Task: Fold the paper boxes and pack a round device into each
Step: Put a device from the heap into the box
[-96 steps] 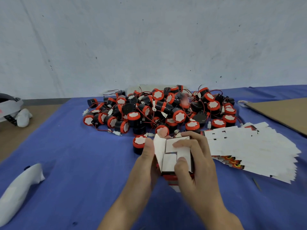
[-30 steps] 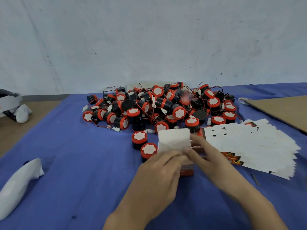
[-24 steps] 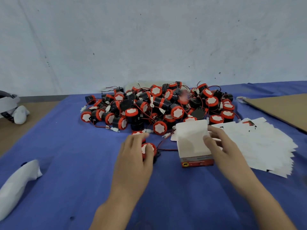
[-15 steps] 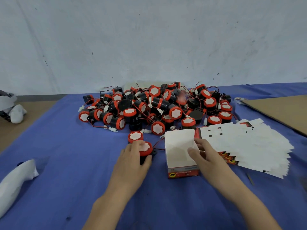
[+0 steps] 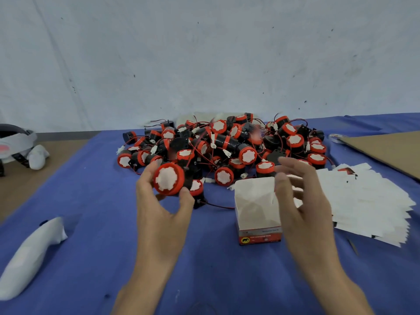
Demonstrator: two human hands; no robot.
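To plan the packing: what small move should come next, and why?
Probably carry the round device in the left hand over the paper box and lower it in: the box stands upright, top open, with the right hand open beside it.

Smeared by motion: right hand (image 5: 302, 201), masking the right wall of the open paper box (image 5: 255, 208). Print on its red band too small to read. Black body of the round device (image 5: 169, 178) mostly behind the left hand (image 5: 161, 212). Cut by the frame: cardboard sheet (image 5: 386, 151) at right, white headset (image 5: 13, 142) at left.
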